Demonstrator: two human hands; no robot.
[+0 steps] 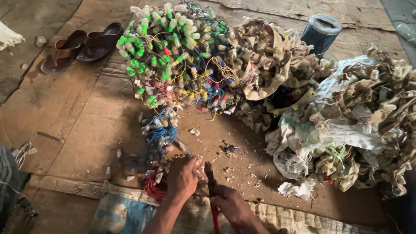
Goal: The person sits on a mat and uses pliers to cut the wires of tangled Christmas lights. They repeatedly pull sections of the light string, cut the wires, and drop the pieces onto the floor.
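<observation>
red-handled cutters [214, 200] gripped by right hand [231, 203]

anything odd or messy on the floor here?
Yes: small cut scraps lie scattered on the cardboard ahead of the right hand holding red-handled cutters, and a torn white sack spills bundled sockets.

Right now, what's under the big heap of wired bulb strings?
The heap lies on flattened brown cardboard, with a torn white sack under its right part. A blue can stands behind. Anything beneath the middle is covered.

cardboard floor [86, 118], bulb-string heaps [184, 56], sandals [82, 46]
</observation>
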